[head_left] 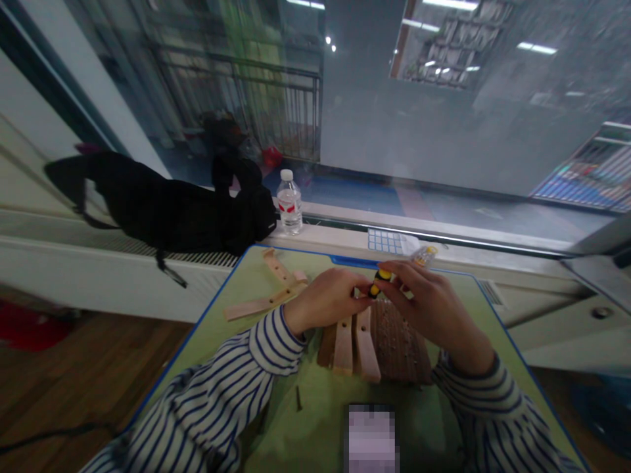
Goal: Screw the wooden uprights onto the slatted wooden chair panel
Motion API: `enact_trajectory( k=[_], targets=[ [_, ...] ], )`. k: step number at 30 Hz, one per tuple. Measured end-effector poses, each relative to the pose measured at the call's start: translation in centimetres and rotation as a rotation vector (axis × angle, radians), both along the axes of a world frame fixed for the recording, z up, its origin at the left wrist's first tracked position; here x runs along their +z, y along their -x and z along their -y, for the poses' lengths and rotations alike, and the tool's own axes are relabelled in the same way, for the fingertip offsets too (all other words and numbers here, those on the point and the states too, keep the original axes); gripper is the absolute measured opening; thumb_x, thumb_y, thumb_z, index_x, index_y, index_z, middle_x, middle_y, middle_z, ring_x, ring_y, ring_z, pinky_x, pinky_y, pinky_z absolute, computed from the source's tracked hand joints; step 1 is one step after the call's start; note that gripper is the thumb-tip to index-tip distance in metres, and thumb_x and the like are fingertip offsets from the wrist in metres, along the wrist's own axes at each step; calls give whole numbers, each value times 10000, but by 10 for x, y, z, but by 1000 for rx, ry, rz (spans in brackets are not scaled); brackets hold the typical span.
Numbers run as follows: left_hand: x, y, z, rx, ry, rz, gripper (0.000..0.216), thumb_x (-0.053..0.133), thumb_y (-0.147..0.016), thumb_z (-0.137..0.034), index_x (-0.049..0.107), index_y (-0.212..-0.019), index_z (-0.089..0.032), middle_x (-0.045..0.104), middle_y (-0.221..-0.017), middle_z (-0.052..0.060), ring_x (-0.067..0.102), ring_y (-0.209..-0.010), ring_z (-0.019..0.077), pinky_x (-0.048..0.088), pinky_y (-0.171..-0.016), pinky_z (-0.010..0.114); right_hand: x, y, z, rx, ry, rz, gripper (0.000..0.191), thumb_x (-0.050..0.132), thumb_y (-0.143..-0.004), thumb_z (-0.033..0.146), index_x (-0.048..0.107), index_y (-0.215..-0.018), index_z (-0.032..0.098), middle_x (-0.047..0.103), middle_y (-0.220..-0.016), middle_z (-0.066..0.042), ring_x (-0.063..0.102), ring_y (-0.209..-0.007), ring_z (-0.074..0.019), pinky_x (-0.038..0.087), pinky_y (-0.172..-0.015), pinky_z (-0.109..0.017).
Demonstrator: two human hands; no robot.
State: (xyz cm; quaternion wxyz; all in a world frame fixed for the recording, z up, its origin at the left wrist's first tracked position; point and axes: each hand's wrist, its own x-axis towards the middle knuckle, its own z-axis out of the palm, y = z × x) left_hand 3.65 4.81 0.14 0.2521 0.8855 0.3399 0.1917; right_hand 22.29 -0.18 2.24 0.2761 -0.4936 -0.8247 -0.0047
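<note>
My left hand (326, 299) and my right hand (430, 301) meet above the green table (236, 368), fingers pinched together on a small black and yellow tool (379, 281) held between them. Under the hands lie several pale wooden slats (353, 341) side by side, next to a dark brown wooden board (400, 345) with small holes. Both sleeves are white with dark blue stripes. What the tool's tip touches is hidden by my fingers.
More wooden strips (269, 292) lie crossed at the table's far left. A water bottle (289, 203) and a black bag (167, 210) rest on the window ledge. A small clear packet (422, 256) and a gridded sheet (387, 241) sit beyond the table's far edge.
</note>
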Motion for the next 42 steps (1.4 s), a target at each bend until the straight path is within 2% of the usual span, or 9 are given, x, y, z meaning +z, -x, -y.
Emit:
enact_trajectory(
  k=[4, 12, 15, 27, 35, 42],
  targets=[
    [-1, -1, 0, 21, -40, 10, 175, 636, -811, -306, 695, -957, -229, 692, -800, 3, 590, -680, 147, 371, -594, 243, 0, 0, 0, 9, 10, -13, 268, 479, -931, 309, 584, -1132, 166, 688, -1064, -83, 672, -883, -199, 542, -733, -339],
    [-5, -1, -1, 16, -46, 19, 143, 604, -839, -309, 705, -892, -222, 694, -795, 9, 608, -732, 159, 385, -627, 246, 1, 3, 2, 56, -11, -21, 336, 467, -926, 276, 547, -1227, 150, 646, -1195, -96, 643, -1014, -210, 529, -854, -361],
    [-5, -1, -2, 14, -29, 15, 150, 599, -842, -303, 707, -896, -214, 701, -812, 18, 616, -754, 165, 394, -641, 243, 0, 3, 2, 69, -11, -18, 310, 457, -929, 262, 570, -1196, 151, 651, -1188, -91, 639, -1024, -209, 519, -878, -367],
    [1, 0, 0, -33, 18, 22, 150, 576, -839, -241, 695, -929, -219, 688, -787, -3, 596, -694, 141, 366, -598, 229, 0, 3, 1, 47, 6, -34, 259, 506, -917, 306, 595, -1112, 161, 687, -1033, -72, 663, -799, -177, 524, -711, -323],
    [-4, 0, -2, 25, -6, 9, 155, 616, -823, -331, 690, -888, -211, 690, -813, 13, 607, -741, 160, 385, -622, 242, 0, 3, 0, 40, 11, -29, 272, 486, -924, 324, 602, -1109, 161, 684, -1052, -80, 666, -845, -187, 524, -746, -335],
    [-3, 0, -3, -8, -26, -8, 138, 592, -850, -296, 701, -892, -221, 700, -814, 10, 615, -748, 160, 385, -631, 242, 1, 2, 4, 63, 25, -26, 364, 486, -904, 252, 523, -1254, 158, 637, -1188, -88, 656, -910, -181, 536, -783, -326]
  ],
)
